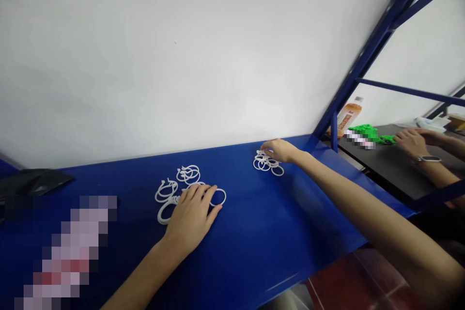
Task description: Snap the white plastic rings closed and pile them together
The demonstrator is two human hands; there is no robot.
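Note:
White curtain-type rings with small end loops lie in two groups on a blue tabletop [250, 232]. My left hand [192, 210] rests palm down over the nearer group of rings [166, 192], fingers slightly apart and thumb out to the side. One ring [225, 197] shows between its thumb and forefinger, lying flat; what lies under the palm is hidden. Farther right, close to the wall, my right hand [279, 149] reaches down to the other pile of rings [262, 163]. Its fingers are bent together at the pile's back edge, on a ring there; the fingertips are partly hidden.
Behind the table rises a white wall [174, 68]. A black plastic bag [36, 180] lies at the left. Blue frame bars [374, 43] stand at the right. Beyond them, another person's hands [412, 143] are over a dark table [385, 160] with green items [366, 131] and a bottle [348, 116].

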